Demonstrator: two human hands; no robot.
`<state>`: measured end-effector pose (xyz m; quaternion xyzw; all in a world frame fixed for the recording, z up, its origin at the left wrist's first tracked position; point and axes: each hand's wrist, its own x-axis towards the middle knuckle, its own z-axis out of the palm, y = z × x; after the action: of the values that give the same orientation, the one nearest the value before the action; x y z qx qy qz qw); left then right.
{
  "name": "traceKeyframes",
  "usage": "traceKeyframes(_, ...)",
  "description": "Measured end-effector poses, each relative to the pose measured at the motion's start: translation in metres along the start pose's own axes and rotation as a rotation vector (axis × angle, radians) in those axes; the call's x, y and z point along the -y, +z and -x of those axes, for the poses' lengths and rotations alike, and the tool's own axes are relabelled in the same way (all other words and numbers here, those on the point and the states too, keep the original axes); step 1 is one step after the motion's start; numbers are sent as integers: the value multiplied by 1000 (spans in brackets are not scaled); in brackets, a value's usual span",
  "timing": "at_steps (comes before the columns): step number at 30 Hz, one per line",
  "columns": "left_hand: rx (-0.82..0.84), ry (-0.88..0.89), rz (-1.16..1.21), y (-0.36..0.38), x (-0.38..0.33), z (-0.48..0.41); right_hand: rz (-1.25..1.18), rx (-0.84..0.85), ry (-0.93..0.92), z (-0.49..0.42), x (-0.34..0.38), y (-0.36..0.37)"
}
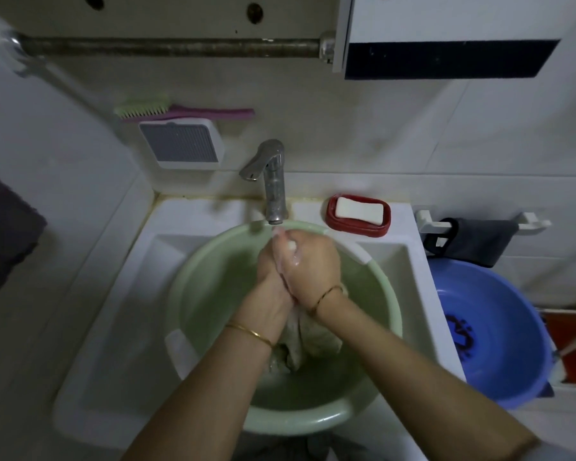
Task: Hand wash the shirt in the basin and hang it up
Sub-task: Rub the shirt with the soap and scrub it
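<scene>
Hands under the tap, shirt in the green basin.

We noted both hands pressed together just under the tap (pixel 269 181) spout: the left hand (pixel 273 271) lay against the right hand (pixel 310 264), with soap suds on the knuckles. We could not tell whether the fingers of either hand were curled round anything, as the hands hid each other. The shirt (pixel 296 341), pale and wet, lay bunched in the green basin (pixel 213 294) directly below our wrists. The basin sat in the white sink (pixel 120 311). A bar of soap (pixel 358 209) rested in a red dish (pixel 333 217) behind the basin, and a blue basin (pixel 499 327) stood to the right of the sink.
</scene>
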<state>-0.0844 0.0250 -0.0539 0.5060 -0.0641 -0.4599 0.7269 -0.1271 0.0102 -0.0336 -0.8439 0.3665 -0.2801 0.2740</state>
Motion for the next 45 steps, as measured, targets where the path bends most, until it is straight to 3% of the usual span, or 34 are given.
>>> traceKeyframes(2, -11, -208, -17, 2, 3, 0, -59, -36, 80, -14, -10, -5)
traceKeyframes(6, 166, -270, -161, -7, -10, 8, -426, -49, 271, -45, -35, -19)
traceKeyframes(8, 295, -300, -119, -15, -26, 9, -590, -22, 258, -46, -43, -25)
traceKeyframes(10, 411, -266, -297, -22, -39, 8, -611, 70, 209, -49, -52, -30)
traceKeyframes(12, 259, -107, -507, -21, -55, 9, -576, 163, 211, -51, -55, -35)
traceKeyframes(16, 50, 155, -529, -19, -74, 3, -630, 330, 171, -39, -62, -46)
traceKeyframes(21, -23, 345, -524, -2, -87, 10, -623, 529, 108, -39, -64, -57)
traceKeyframes(25, -52, 368, -484, 6, -106, 15, -540, 673, 81, -43, -68, -60)
traceKeyframes(29, 27, 287, -413, -2, -120, 19, -684, 596, 94, -48, -76, -71)
traceKeyframes(32, 188, 72, -724, -17, -125, 20, -1071, 514, 107, -49, -77, -70)
traceKeyframes(35, 305, -55, -997, -26, -112, 19, -1232, 371, 197, -54, -70, -64)
traceKeyframes(39, 275, -35, -543, -34, -96, 8, -1179, 281, 277, -53, -66, -59)
traceKeyframes(41, 252, -61, -298, -35, -92, 0, -1029, 266, 255, -45, -66, -59)
traceKeyframes(45, 109, -15, -100, -29, -85, -7, -766, 421, 170, -26, -75, -52)
